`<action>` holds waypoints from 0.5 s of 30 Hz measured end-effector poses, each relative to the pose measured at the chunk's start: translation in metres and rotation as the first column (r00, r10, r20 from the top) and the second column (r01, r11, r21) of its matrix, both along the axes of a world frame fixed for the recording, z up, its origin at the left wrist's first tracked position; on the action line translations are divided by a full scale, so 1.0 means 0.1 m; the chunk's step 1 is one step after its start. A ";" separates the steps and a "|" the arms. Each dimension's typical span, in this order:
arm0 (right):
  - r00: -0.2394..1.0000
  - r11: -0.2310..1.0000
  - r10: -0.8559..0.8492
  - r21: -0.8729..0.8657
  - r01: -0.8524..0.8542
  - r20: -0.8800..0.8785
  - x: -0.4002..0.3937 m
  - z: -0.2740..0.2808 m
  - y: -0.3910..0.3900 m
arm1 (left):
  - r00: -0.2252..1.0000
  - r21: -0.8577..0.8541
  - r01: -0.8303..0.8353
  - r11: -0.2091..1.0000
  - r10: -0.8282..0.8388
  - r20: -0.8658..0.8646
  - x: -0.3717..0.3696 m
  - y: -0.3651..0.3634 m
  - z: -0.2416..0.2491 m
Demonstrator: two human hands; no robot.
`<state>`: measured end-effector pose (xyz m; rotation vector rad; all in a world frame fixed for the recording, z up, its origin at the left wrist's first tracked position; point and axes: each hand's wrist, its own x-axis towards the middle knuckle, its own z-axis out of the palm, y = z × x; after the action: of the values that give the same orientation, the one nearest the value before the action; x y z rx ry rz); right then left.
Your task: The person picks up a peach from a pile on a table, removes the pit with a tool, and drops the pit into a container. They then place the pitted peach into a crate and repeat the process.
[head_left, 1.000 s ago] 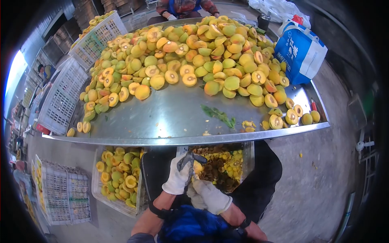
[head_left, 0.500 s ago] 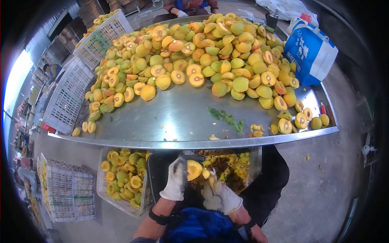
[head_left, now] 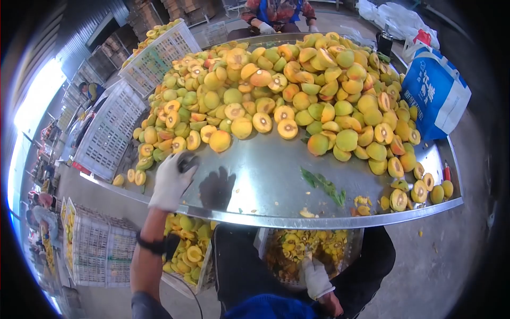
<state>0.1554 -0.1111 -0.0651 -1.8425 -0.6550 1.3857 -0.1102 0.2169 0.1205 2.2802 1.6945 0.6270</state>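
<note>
My left hand (head_left: 171, 182), in a white glove with dark, stained fingertips, is raised over the left front of the metal table (head_left: 255, 175), fingers apart and nothing visible in them. Its shadow falls on the metal beside it. A heap of halved yellow-green fruit (head_left: 241, 127), many halves with pits showing, lies beyond it. Below the table edge, my gloved right hand (head_left: 317, 277) is closed around a small tool (head_left: 307, 256), whose shape is mostly hidden. Under that hand is a container of yellow scraps and brown pits (head_left: 289, 250). Cut fruit halves fill a crate (head_left: 188, 250) to its left.
White crates (head_left: 109, 130) line the table's left side; another (head_left: 98, 247) stands lower left. A blue-white bag (head_left: 435, 93), a dark bottle (head_left: 384, 41) and a red-handled object (head_left: 447, 173) are at the right. Leaves (head_left: 324, 186) lie on the metal. A person (head_left: 276, 13) sits opposite.
My left hand has left the fruit half it held and moved up and left over the table. My right hand is lower over the scraps. The view has shifted.
</note>
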 end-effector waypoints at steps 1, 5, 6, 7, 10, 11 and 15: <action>0.993 0.997 0.071 0.009 -0.072 0.097 -0.01 -0.05 0.00 | 0.994 0.041 0.028 0.999 -0.023 -0.107 0.17 0.23 -0.03; 0.999 0.998 -0.033 0.049 0.032 0.022 -0.02 -0.12 0.01 | 0.914 0.092 0.190 0.977 -0.142 -0.381 0.58 0.96 -0.47; 0.996 0.997 -0.072 0.015 0.073 -0.044 -0.01 0.06 0.04 | 0.905 0.022 0.154 0.988 -0.132 -0.404 0.66 1.00 -0.48; 0.988 0.994 -0.112 -0.024 0.110 -0.110 0.00 0.16 0.07 | 0.895 -0.049 0.115 0.992 -0.124 -0.429 0.73 1.01 -0.49; 0.998 0.998 -0.061 0.009 0.061 -0.012 0.07 0.14 0.06 | 0.964 -0.117 0.175 0.978 -0.194 -0.181 0.64 0.99 -0.66; 0.994 0.995 -0.080 0.046 0.083 -0.074 0.07 0.16 0.04 | 0.970 -0.164 0.233 0.959 -0.218 0.107 0.53 0.97 -0.75; 0.974 0.983 -0.074 0.149 0.108 -0.215 -0.08 0.35 0.06 | 0.391 -0.311 0.578 0.754 0.079 0.917 0.48 -0.09 -0.30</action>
<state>0.1471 -0.1052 -0.0298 -1.5574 -0.5498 1.4000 -0.0620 0.2080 0.0908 1.2312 0.7376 0.8508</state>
